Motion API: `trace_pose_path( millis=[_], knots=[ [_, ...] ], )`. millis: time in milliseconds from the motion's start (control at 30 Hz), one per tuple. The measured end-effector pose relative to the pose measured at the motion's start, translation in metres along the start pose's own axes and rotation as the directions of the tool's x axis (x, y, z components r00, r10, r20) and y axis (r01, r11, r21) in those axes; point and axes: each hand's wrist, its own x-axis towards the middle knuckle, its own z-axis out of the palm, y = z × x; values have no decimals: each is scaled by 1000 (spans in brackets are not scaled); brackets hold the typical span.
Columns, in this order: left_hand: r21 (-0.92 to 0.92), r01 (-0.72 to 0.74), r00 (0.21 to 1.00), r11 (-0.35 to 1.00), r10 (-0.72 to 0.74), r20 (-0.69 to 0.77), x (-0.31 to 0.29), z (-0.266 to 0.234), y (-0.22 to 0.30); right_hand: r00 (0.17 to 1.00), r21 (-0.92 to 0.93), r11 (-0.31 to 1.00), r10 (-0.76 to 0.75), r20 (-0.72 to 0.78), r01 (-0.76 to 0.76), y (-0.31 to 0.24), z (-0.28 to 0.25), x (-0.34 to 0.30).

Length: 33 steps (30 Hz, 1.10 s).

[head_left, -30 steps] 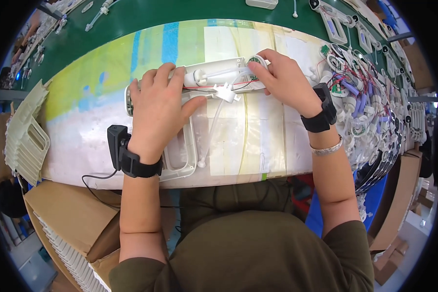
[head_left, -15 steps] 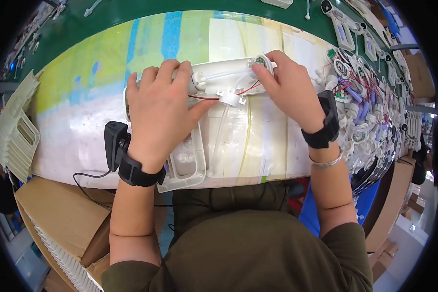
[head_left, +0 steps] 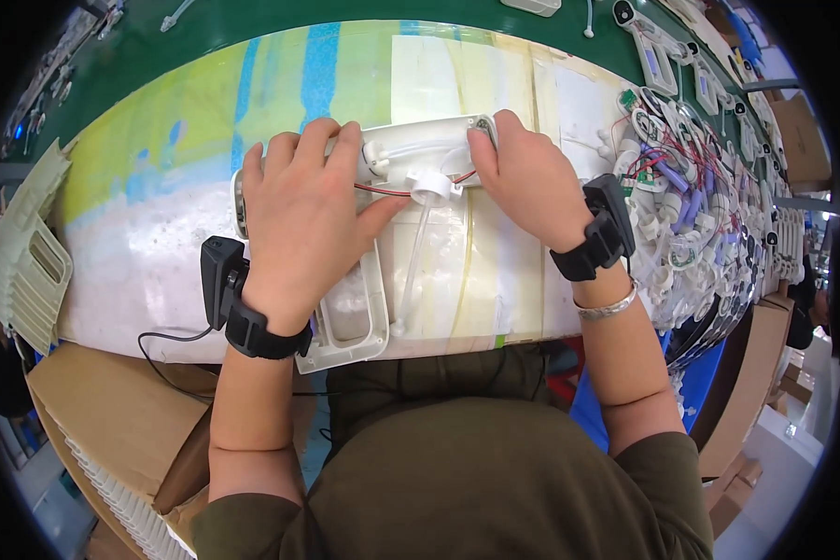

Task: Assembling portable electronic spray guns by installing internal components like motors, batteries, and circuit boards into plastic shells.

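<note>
A long white plastic housing (head_left: 403, 138) lies crosswise on the table, its open side showing a clear tube inside. My left hand (head_left: 308, 210) grips its left part, fingers over the far edge and thumb near the front. At the right end, my right hand (head_left: 532, 182) pinches the housing where a round end part (head_left: 483, 124) sits, mostly hidden by the thumb. A white ring-shaped piece (head_left: 430, 188) hangs at the front edge between my hands. Red and black wires (head_left: 383, 190) run beside it, and a thin clear tube (head_left: 414, 266) trails toward me.
A white frame-shaped cover (head_left: 381, 308) lies under my left wrist at the table's front edge. Stacked white covers (head_left: 30, 266) stand at the left. A heap of wired parts and tubes (head_left: 681, 201) fills the right side. Cardboard boxes (head_left: 112, 411) flank the table.
My right hand has shifted left and slightly down. The round end part, formerly more exposed in its fingers, now sits closer in at the housing's right end. My left hand keeps its grip.
</note>
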Motion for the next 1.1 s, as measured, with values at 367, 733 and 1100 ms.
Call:
trace_pose_path(
  millis=[367, 733, 1100],
  knots=[
    [-31, -28, 999, 999, 26, -47, 0, 6, -5, 821, 248, 784, -526, -222, 569, -17, -15, -14],
    [-93, -288, 956, 953, 279, -94, 15, 13, 24, 934, 517, 787, -349, -77, 336, 0, -38, 8],
    [-253, -232, 968, 939, 249, 33, 28, 19, 7, 835, 181, 823, -491, -249, 538, -4, -17, -10]
  ],
)
